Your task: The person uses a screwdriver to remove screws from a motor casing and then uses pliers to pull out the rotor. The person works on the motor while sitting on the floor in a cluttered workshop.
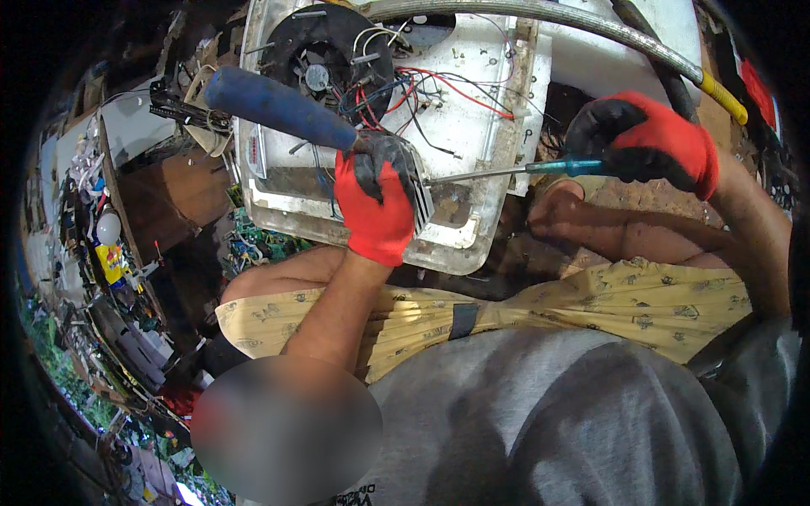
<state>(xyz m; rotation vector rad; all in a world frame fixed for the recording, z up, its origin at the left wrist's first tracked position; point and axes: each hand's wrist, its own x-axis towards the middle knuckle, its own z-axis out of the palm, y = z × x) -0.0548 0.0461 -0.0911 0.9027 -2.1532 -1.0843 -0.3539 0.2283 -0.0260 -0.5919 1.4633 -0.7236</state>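
Clamped tight, the left hand in its red-and-black work glove has its grip around a blue-handled tool that slants toward the upper left of the frame. The right hand, gloved the same, is closed on a slim teal-handled screwdriver, whose steel shaft runs left to a small silver finned metal block just beside the left glove. Both work on the grimy white plastic appliance housing at upper centre, resting on the lap, black fan and red and blue wires exposed. Best, I'd say, to keep the shaft square, press steadily, and stay off the wiring.
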